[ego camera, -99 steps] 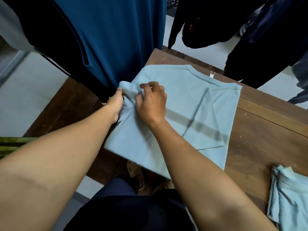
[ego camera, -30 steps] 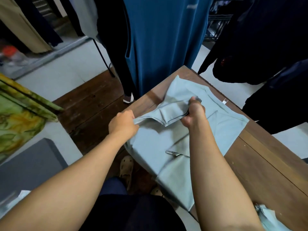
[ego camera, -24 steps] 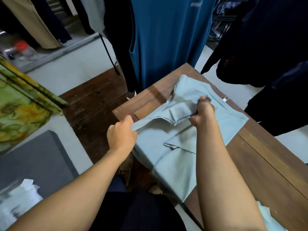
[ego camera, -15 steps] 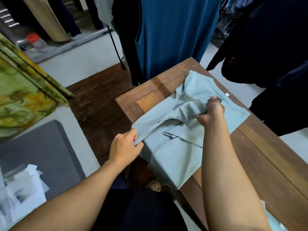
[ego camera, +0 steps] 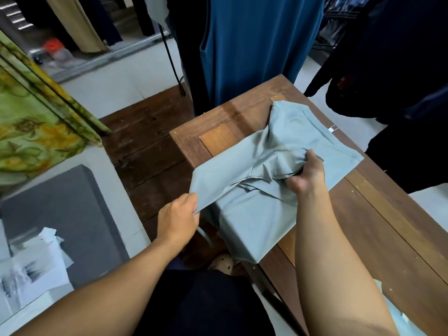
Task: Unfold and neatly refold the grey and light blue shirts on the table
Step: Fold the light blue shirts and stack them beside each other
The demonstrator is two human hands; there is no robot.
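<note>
Lengthwise, the pale blue fabric shirt runs away past the right hand, fist bunching cloth; left hand pinches its near corner; white neck tag unreadable.

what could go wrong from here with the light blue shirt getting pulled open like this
1. The light blue shirt droops over the near edge of the table, and the left hand pinches its corner out past that edge; a harder pull might slide the rest off.
2. The right hand grips a bunched wad of cloth in the middle, so the layers may open unevenly and crease.
</note>
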